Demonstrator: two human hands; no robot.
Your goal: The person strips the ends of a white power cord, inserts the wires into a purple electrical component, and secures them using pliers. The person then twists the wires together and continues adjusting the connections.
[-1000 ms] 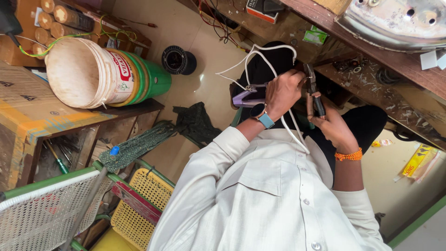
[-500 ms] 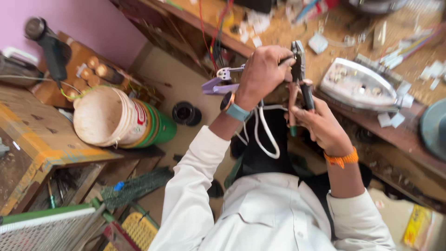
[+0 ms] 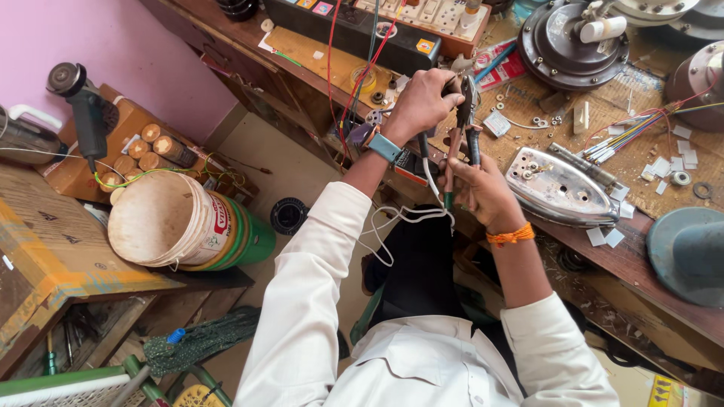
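Where your left hand (image 3: 419, 102) pinches the white cable (image 3: 431, 175), its stripped end is hidden; your right hand (image 3: 483, 188) clenches the pliers (image 3: 461, 128) over the workbench (image 3: 641, 256), their tip hard to see.

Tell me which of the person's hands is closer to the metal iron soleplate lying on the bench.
Right. The right hand, gripping the pliers, sits just beside the iron soleplate. The left hand is farther off, up past the pliers, holding the white wire.

Bright even daylight, soft shadows, sharp focus, slight wide-angle edge distortion.
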